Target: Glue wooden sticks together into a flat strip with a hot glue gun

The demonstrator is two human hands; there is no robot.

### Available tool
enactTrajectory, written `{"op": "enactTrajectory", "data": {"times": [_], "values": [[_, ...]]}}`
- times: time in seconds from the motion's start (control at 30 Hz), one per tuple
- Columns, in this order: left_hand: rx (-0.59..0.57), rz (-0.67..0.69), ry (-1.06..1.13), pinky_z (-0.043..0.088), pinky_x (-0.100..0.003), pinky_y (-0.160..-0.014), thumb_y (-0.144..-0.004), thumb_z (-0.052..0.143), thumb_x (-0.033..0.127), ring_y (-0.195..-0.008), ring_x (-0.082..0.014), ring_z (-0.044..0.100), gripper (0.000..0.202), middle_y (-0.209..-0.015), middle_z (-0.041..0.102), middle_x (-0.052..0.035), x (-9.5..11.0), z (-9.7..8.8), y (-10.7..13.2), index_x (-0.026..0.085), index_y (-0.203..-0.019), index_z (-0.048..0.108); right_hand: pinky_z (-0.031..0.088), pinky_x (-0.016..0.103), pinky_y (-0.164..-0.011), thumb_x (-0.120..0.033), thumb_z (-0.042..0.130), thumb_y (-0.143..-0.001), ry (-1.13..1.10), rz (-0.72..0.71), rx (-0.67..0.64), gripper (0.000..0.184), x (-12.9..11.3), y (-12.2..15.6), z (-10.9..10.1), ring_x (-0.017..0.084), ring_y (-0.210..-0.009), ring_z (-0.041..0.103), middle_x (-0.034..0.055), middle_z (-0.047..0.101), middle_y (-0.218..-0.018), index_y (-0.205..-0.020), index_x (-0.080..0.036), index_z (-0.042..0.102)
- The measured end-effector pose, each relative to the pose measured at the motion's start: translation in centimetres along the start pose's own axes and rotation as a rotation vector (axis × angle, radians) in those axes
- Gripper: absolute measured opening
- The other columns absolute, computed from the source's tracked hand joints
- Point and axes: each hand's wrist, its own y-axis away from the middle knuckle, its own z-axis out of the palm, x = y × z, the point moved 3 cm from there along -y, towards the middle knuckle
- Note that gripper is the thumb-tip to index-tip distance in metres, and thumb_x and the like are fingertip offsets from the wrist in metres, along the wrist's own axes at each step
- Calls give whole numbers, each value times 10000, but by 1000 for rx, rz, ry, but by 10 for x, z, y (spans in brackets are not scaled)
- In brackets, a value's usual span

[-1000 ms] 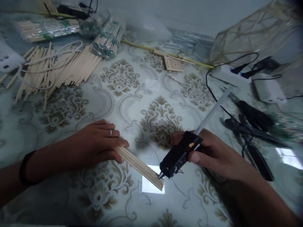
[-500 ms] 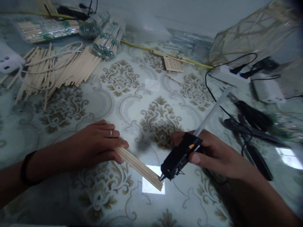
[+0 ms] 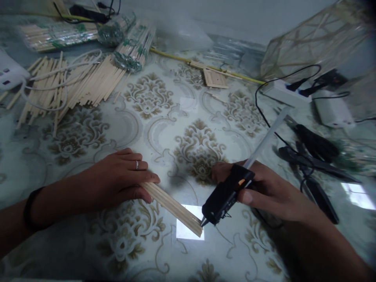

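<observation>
A narrow row of wooden sticks slants down to the right across the patterned tabletop. My left hand, with a ring on one finger, pinches its upper left end between thumb and fingers. In my right hand is a black hot glue gun, tilted nose down. A long whitish glue stick juts from the gun's back. The metal nozzle is at the far right end of the sticks, seemingly touching them. Part of the gun's handle is hidden behind my fingers.
Loose sticks lie in a heap at the left under a white cable. Plastic-wrapped stick bundles are behind them. A small stick panel lies at the back. Pliers, a power strip and a stick framework occupy the right.
My right hand and the glue gun have shifted slightly to the right, the nozzle moving to the tip of the sticks. My left hand stays in place.
</observation>
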Motion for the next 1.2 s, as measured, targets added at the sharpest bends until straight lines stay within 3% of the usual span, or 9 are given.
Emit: {"op": "enactTrajectory", "data": {"times": [0.27,0.7,0.97,1.1,1.2], "values": [[-5,-14,-5,424,-343,-888,-1192,551,510,-888,-198,673,383,-1096,861,-13,-1,2,1,208,-1259,775,508,267,-577,-652,687,-1064,34,25,12,499,-1,-6,3,159,-638,678,26,763,-756,-846,-218,802],[-26,-48,18,445,-342,-879,-1158,656,469,-910,-203,693,300,-1121,867,-14,-2,1,2,225,-1280,781,477,255,-584,-644,710,-1052,90,63,97,500,-2,-10,10,148,-633,656,24,781,-758,-840,-202,809],[-4,-46,-3,483,-326,-919,-1155,649,483,-958,-211,700,335,-1034,812,-32,0,-2,3,207,-1294,778,420,272,-537,-711,731,-1001,153,125,250,574,2,-8,4,146,-566,557,-2,648,-619,-743,-198,751],[-11,-139,66,531,-326,-948,-1162,644,391,-1020,-212,718,295,-1107,785,-48,4,-9,6,223,-1385,742,498,300,-621,-671,723,-1015,142,184,325,520,4,-6,4,179,-648,618,16,704,-697,-781,-209,764],[-28,-187,136,553,-321,-948,-1150,632,279,-1007,-202,710,194,-1089,761,-45,6,-14,6,217,-1272,769,559,325,-684,-626,823,-936,119,225,350,405,2,-8,7,219,-749,683,28,763,-808,-878,-227,798]]}}
